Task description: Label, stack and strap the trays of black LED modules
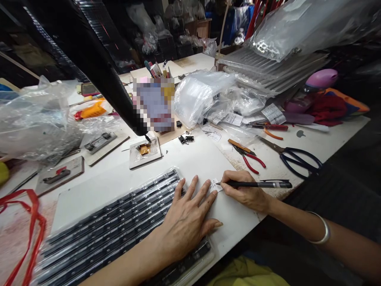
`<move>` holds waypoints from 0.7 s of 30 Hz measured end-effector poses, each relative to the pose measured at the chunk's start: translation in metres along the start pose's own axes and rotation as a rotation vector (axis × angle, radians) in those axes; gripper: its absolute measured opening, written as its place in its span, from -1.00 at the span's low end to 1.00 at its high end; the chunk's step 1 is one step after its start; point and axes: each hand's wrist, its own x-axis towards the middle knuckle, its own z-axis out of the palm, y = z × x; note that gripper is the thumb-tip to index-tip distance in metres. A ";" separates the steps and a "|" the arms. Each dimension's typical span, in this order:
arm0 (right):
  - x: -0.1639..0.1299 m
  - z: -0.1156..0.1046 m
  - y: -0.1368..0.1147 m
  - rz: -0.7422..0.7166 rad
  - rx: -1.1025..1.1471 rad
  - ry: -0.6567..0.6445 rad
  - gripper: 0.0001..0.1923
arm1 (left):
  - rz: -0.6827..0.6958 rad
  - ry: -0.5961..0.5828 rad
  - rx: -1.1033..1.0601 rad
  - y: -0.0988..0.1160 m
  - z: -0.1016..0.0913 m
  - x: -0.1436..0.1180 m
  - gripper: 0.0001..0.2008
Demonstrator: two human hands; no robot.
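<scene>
The right hand (245, 194) grips a black pen (256, 184) on the small paper label (214, 185) near the table edge, so the flat, open left hand (187, 220) should press it still

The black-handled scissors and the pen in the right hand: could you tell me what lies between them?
In the head view, only bare, stained tabletop lies between the scissors and the pen held by the right hand; the red-handled pliers sit further left.
</scene>
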 end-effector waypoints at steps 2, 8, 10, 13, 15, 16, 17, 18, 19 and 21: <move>0.000 0.000 0.001 -0.023 -0.027 0.004 -0.81 | 0.004 0.005 -0.001 0.000 0.000 0.000 -0.41; 0.001 0.002 0.001 -0.063 -0.065 0.000 -0.81 | 0.008 0.010 0.002 -0.001 0.001 0.000 -0.41; 0.001 0.002 0.000 -0.070 -0.075 0.005 -0.81 | 0.010 0.017 0.010 -0.001 0.002 -0.001 -0.40; 0.001 0.002 0.001 -0.067 -0.065 -0.004 -0.81 | 0.011 0.020 0.013 -0.001 0.002 -0.001 -0.41; 0.001 0.002 0.001 -0.072 -0.064 -0.005 -0.80 | 0.010 0.017 0.010 0.000 0.001 0.000 -0.41; 0.001 0.002 0.001 -0.074 -0.067 -0.002 -0.80 | 0.008 0.013 0.007 0.000 0.001 0.000 -0.41; 0.001 0.002 0.001 -0.072 -0.069 0.003 -0.80 | 0.006 0.008 0.006 0.000 0.000 0.000 -0.41; 0.002 0.001 0.000 -0.069 -0.068 0.004 -0.80 | 0.005 0.004 0.005 0.000 0.000 0.000 -0.41; 0.002 0.001 0.000 -0.066 -0.066 0.003 -0.80 | 0.005 0.003 0.005 0.000 0.000 0.000 -0.41; 0.002 0.001 0.000 -0.065 -0.060 -0.006 -0.80 | 0.008 0.009 0.009 0.000 0.000 0.000 -0.41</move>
